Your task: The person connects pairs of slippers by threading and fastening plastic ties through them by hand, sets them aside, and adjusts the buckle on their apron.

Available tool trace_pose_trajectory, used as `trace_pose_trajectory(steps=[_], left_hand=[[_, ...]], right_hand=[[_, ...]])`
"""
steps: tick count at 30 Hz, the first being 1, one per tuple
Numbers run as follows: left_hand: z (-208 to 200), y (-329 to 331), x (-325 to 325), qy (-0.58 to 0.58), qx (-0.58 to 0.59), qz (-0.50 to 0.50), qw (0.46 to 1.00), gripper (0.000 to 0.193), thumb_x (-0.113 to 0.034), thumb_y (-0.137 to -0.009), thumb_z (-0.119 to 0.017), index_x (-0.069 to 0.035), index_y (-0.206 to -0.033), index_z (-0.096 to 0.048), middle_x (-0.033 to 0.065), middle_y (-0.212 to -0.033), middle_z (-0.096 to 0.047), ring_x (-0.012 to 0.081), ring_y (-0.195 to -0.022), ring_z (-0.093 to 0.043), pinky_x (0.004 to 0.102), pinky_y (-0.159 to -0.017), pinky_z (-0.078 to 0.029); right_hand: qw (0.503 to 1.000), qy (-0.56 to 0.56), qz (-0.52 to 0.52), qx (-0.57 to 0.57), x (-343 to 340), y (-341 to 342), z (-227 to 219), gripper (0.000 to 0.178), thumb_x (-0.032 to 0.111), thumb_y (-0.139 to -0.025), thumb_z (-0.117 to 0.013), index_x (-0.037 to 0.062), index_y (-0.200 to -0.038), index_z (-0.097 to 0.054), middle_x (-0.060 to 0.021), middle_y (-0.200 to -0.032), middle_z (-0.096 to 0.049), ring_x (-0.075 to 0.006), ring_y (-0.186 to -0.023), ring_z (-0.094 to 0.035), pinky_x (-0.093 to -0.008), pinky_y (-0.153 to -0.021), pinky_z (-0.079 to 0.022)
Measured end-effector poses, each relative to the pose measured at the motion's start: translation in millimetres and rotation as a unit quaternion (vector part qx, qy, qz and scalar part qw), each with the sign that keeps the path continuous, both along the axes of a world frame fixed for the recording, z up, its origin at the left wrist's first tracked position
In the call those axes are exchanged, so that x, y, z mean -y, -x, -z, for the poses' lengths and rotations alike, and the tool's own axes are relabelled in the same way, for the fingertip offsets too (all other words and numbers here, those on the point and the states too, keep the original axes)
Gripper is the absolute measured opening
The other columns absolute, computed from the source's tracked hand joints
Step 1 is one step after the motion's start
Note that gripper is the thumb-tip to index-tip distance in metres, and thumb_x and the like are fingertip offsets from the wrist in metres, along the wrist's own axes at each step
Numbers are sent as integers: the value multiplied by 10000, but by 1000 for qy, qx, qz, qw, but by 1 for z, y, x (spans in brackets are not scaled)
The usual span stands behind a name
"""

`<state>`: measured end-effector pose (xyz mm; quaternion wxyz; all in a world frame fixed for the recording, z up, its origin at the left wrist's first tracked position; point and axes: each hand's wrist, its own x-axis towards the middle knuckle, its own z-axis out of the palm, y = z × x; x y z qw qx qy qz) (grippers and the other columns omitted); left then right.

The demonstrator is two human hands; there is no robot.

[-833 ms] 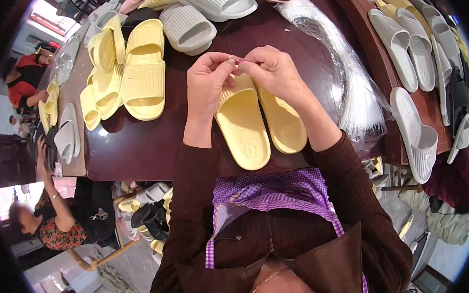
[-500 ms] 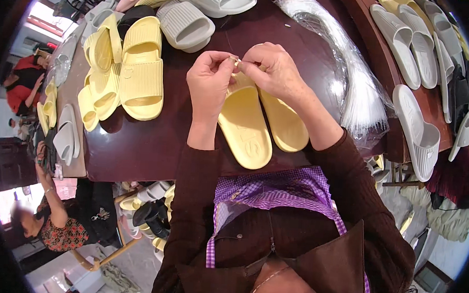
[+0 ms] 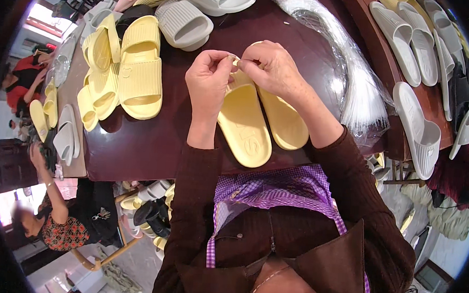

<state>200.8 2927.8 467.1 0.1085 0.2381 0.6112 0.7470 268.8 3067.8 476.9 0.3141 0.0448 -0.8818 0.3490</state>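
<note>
A pair of yellow slide slippers lies side by side on the dark red table in front of me, the left slipper nearer than the right slipper, heels toward me. Over their strap ends, my left hand and my right hand meet with thumbs and fingertips pinched together. A tiny pale piece shows between the fingertips, too small to name. My hands hide most of the slippers' straps.
Yellow slippers stand stacked at the left, with grey slippers behind them. A bundle of clear plastic strands lies right of my hands. More grey slippers rest on a brown surface at far right. A co-worker sits at the left.
My hands stay pinched together at almost the same spot over the slippers. At the left, the co-worker's raised arm has shifted slightly.
</note>
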Motion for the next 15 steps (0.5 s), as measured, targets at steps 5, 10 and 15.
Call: trace_pose_trajectory(steps=[5, 10, 15], left_hand=[[-1, -2, -1, 3, -7, -6, 1000, 42, -31, -860, -620, -2, -890, -616, 10, -809, -637, 47, -686, -600, 183, -568, -476], [0, -4, -1, 10, -24, -20, 999, 41, -22, -859, -615, 1, -891, -627, 5, -800, -634, 39, -671, -588, 179, -574, -470], [0, -3, -1, 16, -36, -23, 999, 49, -19, -857, -613, -3, -897, -635, 4, -792, -632, 43, -656, -583, 182, -575, -469]], right_hand=[[1000, 2, -3, -1, -2, 1, 1, 91, 78, -747, -599, 8, -690, -615, -83, -624, -569, -245, -647, -555, -357, -640, -456], [1000, -1, 5, 3, -1, 0, -1, 97, 87, -754, -599, 10, -699, -620, -85, -632, -577, -246, -653, -557, -354, -650, -458], [1000, -11, 15, 25, -1, 0, -1, 99, 102, -772, -596, 15, -741, -632, -79, -676, -603, -244, -692, -566, -354, -701, -456]])
